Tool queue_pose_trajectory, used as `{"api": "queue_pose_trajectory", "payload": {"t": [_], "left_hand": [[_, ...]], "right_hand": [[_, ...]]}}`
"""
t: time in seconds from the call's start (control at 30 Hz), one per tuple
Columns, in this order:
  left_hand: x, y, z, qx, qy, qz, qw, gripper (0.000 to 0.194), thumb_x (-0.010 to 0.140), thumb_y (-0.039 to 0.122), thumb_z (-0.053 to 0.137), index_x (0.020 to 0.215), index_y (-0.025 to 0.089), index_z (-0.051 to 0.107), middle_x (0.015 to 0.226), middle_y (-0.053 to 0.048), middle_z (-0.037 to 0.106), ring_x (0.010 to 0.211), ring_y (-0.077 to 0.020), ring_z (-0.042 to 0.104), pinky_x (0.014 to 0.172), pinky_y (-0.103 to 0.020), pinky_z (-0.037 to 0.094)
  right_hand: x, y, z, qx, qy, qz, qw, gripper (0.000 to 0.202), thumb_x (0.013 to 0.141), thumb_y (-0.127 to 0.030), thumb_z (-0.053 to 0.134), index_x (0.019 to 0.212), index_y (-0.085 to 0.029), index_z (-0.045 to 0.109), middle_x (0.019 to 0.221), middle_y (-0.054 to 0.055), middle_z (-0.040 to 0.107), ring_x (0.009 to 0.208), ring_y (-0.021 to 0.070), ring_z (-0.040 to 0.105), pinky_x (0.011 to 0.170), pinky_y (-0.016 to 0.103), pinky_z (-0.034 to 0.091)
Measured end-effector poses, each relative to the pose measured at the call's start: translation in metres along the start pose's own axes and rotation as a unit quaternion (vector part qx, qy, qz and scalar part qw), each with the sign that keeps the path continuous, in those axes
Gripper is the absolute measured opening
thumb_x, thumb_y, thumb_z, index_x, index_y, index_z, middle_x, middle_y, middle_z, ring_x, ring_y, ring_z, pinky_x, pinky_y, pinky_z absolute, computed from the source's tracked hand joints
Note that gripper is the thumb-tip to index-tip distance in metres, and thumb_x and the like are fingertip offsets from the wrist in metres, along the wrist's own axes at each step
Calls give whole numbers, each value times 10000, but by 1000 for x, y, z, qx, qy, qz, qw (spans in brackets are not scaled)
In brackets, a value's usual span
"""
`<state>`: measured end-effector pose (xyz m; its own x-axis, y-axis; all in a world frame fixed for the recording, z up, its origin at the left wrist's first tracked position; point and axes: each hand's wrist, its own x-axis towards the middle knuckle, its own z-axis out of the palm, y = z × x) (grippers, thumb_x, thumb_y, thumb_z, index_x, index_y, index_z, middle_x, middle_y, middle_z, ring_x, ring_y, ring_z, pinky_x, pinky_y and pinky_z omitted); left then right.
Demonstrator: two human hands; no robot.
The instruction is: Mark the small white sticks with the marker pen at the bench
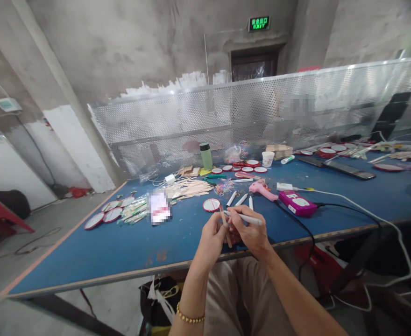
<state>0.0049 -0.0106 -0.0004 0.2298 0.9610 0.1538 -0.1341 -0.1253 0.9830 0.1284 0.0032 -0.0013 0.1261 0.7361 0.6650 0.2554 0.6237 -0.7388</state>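
Near the table's front edge, my left hand (215, 237) is closed on a flat wooden stick (229, 240), held tilted with its upper end reddish. My right hand (249, 233) grips a white marker pen (251, 219), its tip end close to the stick; whether the two touch I cannot tell. Just beyond my hands lies a round white disc with a red rim (211, 205). Several more markers (241, 199) rest on the blue tabletop to its right. Behind them is a tangle of thin coloured bands (225, 186).
A pink hot glue gun (263, 190) and a magenta box (298, 203) with cables lie to the right. Wooden sticks (191, 187), a blurred phone (159, 206) and red-rimmed discs (94, 221) lie left. A green bottle (206, 157) and a paper cup (267, 159) stand behind.
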Motion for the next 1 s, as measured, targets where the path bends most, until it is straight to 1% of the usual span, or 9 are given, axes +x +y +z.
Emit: {"api": "queue_pose_trajectory", "payload": {"t": [0.1,0.2,0.3,0.43,0.6,0.7,0.83,1.0], "left_hand": [[0,1,1,4,3,6,1000,373,769,473,659,946,175,520,647,37,583,530,-124,586,528,-254,501],[0,1,1,7,6,14,1000,368,770,463,659,948,168,528,651,36,578,548,-121,585,543,-249,506],[1,-1,0,9,1,13,1000,366,777,453,654,967,168,526,654,34,588,526,-116,578,531,-244,495],[1,-2,0,2,-3,5,1000,363,775,452,657,971,177,522,636,35,590,516,-128,587,517,-248,488],[1,-1,0,-9,-1,-1,1000,382,755,471,679,952,180,528,650,36,581,527,-125,585,550,-265,513],[1,-1,0,-4,0,0,1000,381,759,475,675,954,180,534,650,35,577,515,-121,574,561,-275,517],[0,-1,0,-2,0,1,1000,381,765,473,672,967,180,536,660,29,581,519,-123,571,546,-266,503],[1,-2,0,-6,3,2,1000,395,752,479,684,954,174,535,662,30,577,537,-123,577,562,-271,518]], "right_hand": [[0,1,0,10,-2,1,1000,215,870,-310,538,799,-184,697,662,18,695,505,125,621,492,218,501],[0,2,0,11,0,-9,1000,218,873,-311,539,803,-181,699,675,21,697,535,131,636,520,223,512],[0,3,0,5,-1,-11,1000,220,874,-316,538,803,-184,699,680,24,698,561,139,647,521,225,511],[0,2,0,0,-7,4,1000,220,876,-318,533,803,-189,696,662,20,694,542,137,640,491,219,499],[0,0,0,-10,2,-8,1000,217,869,-308,530,786,-194,694,628,9,684,512,130,625,507,221,509],[0,-1,-1,-5,1,-1,1000,218,871,-317,532,787,-198,693,616,8,680,503,131,620,495,223,505],[-1,0,0,3,0,6,1000,225,873,-326,536,785,-192,693,636,15,686,520,136,630,482,222,498],[0,0,1,3,-2,-5,1000,225,873,-318,531,779,-189,691,652,21,689,537,138,638,494,224,499]]}}
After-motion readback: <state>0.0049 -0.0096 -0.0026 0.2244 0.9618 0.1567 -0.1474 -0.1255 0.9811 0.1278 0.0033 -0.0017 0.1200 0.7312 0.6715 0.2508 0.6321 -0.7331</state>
